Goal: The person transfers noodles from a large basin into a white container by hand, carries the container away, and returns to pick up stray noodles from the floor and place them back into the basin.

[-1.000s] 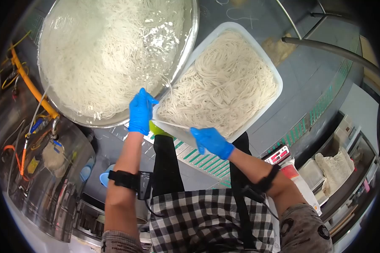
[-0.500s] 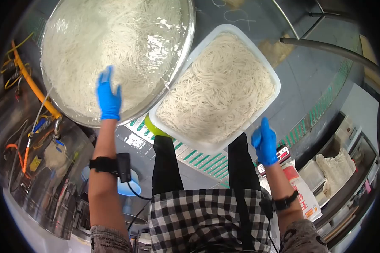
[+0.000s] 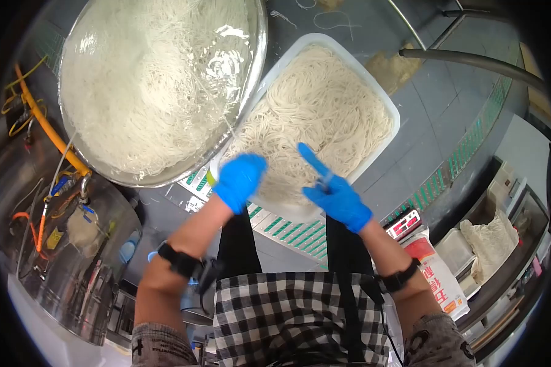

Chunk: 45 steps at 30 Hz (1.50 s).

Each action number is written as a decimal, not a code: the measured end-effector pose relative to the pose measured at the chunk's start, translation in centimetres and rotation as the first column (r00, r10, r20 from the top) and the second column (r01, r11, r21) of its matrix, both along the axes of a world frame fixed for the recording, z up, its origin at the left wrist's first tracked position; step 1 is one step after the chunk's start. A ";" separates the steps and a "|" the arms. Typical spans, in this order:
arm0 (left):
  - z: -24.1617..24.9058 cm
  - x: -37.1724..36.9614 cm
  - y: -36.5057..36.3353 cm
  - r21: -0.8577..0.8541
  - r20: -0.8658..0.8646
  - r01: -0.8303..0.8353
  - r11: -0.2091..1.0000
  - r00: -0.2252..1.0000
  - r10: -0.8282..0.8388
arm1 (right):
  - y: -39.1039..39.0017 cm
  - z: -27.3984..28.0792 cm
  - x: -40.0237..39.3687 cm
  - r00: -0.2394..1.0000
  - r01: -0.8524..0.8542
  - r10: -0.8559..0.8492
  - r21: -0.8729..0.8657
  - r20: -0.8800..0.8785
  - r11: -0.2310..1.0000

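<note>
Pale noodles (image 3: pixel 321 104) fill a white rectangular tub (image 3: pixel 393 125) in front of me. Over the tub's near left corner is my left hand (image 3: pixel 240 180), in a blue glove; it looks closed, its fingers curled in and blurred, and what they hold, if anything, I cannot tell. My right hand (image 3: pixel 340 199), also gloved in blue, hovers above the near right side of the noodles, its index finger stretched out, thumb apart and nothing in it. To the left stands a large round metal vat (image 3: pixel 260 52) holding water and more noodles (image 3: pixel 165 85).
Green-slotted drain grating (image 3: pixel 297 235) runs across the grey floor (image 3: pixel 434 92). A scale with a red display (image 3: pixel 404 225) and a printed sack (image 3: pixel 431 269) lie at right. Metal tubing (image 3: pixel 471 60) juts in at upper right. An orange hose (image 3: pixel 49 125) hangs at left.
My left hand has come from over the vat, right and toward me, to the tub's corner, its fingers now curled. My right hand has moved left from beside the tub to over the noodles.
</note>
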<state>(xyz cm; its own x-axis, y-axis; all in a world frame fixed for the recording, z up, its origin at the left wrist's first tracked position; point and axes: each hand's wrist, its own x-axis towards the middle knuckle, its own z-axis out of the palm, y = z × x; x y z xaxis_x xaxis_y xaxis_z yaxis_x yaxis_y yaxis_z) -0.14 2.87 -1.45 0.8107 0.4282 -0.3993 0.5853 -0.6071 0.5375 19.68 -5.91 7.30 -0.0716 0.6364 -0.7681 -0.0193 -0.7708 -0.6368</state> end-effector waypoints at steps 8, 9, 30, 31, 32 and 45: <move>5.8 0.9 -2.1 -0.209 0.341 -0.065 0.976 0.931 0.135 | -2.2 -3.2 -0.3 0.897 -0.441 0.437 0.071 0.061 0.895; 5.5 0.3 -1.7 -0.214 0.345 -0.065 0.975 0.928 0.138 | -2.7 -3.0 0.2 0.936 -0.351 0.352 0.067 -0.008 0.934; -6.5 -13.2 -8.8 -0.295 -0.271 -0.947 0.127 0.210 0.939 | -10.0 -8.2 -0.3 0.983 0.011 0.042 -0.286 0.179 0.958; -5.7 -13.3 -10.2 -0.269 -0.317 -0.953 0.140 0.224 0.922 | -10.9 -9.3 -0.8 0.987 0.160 -0.136 -0.365 0.090 0.917; -6.9 -14.2 -12.1 -0.309 -0.401 -0.948 -0.071 0.062 0.914 | -9.5 -8.7 -2.0 0.981 0.189 -0.186 -0.513 0.058 0.837; -3.3 -7.4 -21.8 -0.553 -0.510 -0.575 -0.603 -0.339 0.790 | -14.7 -21.6 -14.3 0.742 0.282 -0.624 -0.731 -0.244 0.622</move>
<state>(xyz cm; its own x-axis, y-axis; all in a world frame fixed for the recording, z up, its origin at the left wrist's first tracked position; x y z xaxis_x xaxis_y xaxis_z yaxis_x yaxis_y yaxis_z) -7.53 -18.91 -4.77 -0.2238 0.3402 -0.9133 -0.2499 0.8857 0.3912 5.34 -20.61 -14.28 -0.3407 0.0764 -0.9371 -0.6185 -0.7689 0.1621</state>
